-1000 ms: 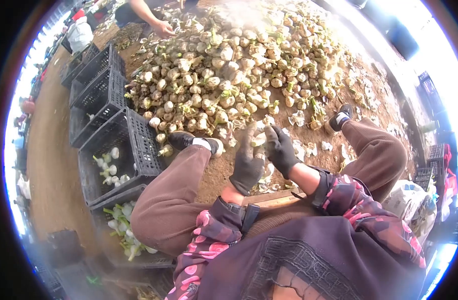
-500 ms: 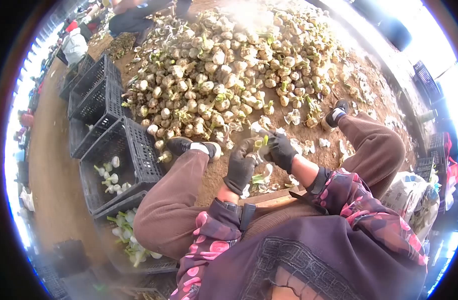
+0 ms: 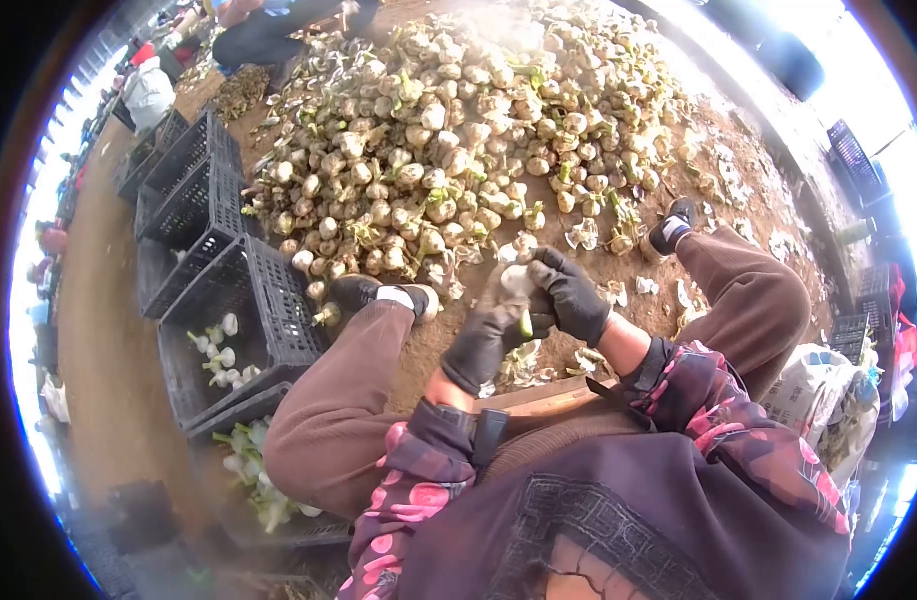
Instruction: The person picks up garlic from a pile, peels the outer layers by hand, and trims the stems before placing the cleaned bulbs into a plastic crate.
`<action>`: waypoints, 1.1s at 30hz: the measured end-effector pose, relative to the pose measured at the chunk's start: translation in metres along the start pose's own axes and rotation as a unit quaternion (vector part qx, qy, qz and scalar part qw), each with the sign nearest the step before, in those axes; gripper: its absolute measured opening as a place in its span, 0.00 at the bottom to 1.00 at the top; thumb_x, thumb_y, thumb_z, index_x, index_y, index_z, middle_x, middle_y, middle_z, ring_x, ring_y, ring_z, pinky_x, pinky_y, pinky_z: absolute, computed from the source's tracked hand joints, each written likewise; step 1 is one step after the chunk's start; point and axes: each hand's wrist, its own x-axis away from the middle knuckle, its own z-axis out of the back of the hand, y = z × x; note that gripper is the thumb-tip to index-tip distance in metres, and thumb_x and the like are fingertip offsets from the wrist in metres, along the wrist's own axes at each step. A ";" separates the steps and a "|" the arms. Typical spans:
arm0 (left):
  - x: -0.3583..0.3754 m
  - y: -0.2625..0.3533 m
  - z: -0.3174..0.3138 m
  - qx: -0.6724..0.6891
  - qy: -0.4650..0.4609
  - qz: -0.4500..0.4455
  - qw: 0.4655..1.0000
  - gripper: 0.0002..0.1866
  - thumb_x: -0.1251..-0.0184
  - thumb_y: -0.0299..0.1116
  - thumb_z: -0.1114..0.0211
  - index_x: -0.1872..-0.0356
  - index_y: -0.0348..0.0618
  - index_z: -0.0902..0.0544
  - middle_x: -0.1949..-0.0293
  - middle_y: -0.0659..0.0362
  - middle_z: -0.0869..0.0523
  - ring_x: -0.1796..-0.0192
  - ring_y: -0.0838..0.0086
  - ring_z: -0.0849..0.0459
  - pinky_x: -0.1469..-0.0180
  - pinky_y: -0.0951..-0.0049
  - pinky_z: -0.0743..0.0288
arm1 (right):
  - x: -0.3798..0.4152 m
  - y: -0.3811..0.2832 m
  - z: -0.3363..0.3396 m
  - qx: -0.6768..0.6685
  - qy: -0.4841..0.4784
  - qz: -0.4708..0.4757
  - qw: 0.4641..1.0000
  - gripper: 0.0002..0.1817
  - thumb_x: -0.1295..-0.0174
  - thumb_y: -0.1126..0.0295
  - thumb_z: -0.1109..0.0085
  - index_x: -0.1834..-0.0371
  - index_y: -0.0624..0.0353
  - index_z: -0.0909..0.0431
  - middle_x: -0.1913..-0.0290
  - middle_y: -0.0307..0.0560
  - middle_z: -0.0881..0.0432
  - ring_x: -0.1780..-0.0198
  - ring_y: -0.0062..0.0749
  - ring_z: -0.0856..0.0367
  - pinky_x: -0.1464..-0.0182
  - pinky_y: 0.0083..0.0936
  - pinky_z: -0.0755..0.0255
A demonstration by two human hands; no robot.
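Between my hands, above the ground in front of my lap, is a garlic bulb, its pale head up and a short green stem pointing down toward me. My left hand, in a dark glove, is closed around the bulb from the left. From the right, my gloved right hand presses its bent fingers against the same bulb. Parts of the bulb are covered by the fingers. Beyond my hands lies a large heap of unpeeled garlic, with loose skins on the ground below.
Black plastic crates line my left side; one holds several peeled white bulbs, and a nearer one holds more garlic. A white sack stands by my right leg. Another person sits at the heap's far left.
The bulb has turned, so its green stem now points down and its pale head up. My left hand has shifted slightly and my right fingers have curled further over it.
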 end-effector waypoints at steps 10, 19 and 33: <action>0.010 0.004 -0.020 -0.298 0.167 0.037 0.939 0.31 0.40 0.17 0.43 0.36 0.43 0.41 0.58 0.51 0.19 0.70 0.72 0.15 0.70 0.74 0.17 | -0.001 -0.026 -0.024 0.697 0.010 0.118 0.708 0.19 0.48 0.51 0.38 0.74 0.59 0.23 0.76 0.57 0.22 0.69 0.56 0.23 0.66 0.42 0.29; 0.003 -0.015 0.010 -0.403 0.126 -0.054 0.905 0.26 0.38 0.23 0.45 0.38 0.41 0.39 0.62 0.52 0.18 0.66 0.71 0.16 0.71 0.74 0.19 | -0.014 0.006 0.012 0.609 0.053 0.125 0.781 0.09 0.50 0.65 0.40 0.70 0.58 0.21 0.76 0.53 0.20 0.75 0.41 0.21 0.69 0.34 0.28; 0.001 -0.007 0.004 -0.304 -0.048 -0.087 0.947 0.37 0.42 0.09 0.56 0.30 0.48 0.44 0.48 0.59 0.24 0.51 0.74 0.22 0.45 0.74 0.28 | -0.020 -0.028 0.054 0.311 0.120 0.066 0.940 0.13 0.39 0.74 0.49 0.51 0.62 0.27 0.60 0.54 0.19 0.58 0.38 0.18 0.59 0.28 0.22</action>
